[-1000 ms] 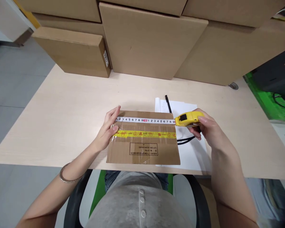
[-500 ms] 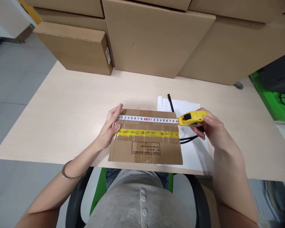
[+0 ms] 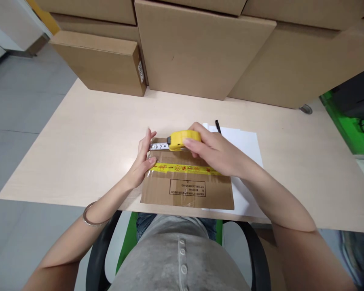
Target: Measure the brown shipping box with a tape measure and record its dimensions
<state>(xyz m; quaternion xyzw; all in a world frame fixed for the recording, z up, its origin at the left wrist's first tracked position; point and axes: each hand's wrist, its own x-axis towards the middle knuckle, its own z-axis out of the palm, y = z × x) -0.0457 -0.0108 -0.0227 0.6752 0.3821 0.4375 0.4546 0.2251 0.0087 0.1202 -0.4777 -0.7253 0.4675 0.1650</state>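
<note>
A flat cardboard box with yellow printed tape across its top lies near the front edge of the table. My left hand grips its left side, the thumb on top and the fingers along the edge. In my right hand is a yellow tape measure, held above the box's far left part. A short length of white tape blade reaches from its case to the box's left edge, by my left fingers. The blade's end is hidden there.
White paper and a black pen lie beyond and right of the box, partly under my right arm. Large cardboard boxes line the table's back edge, with a smaller carton at left.
My right hand has moved left with the tape measure, from beyond the box's right edge to over its left part. The exposed blade is much shorter. My left hand stays at the box's left side.
</note>
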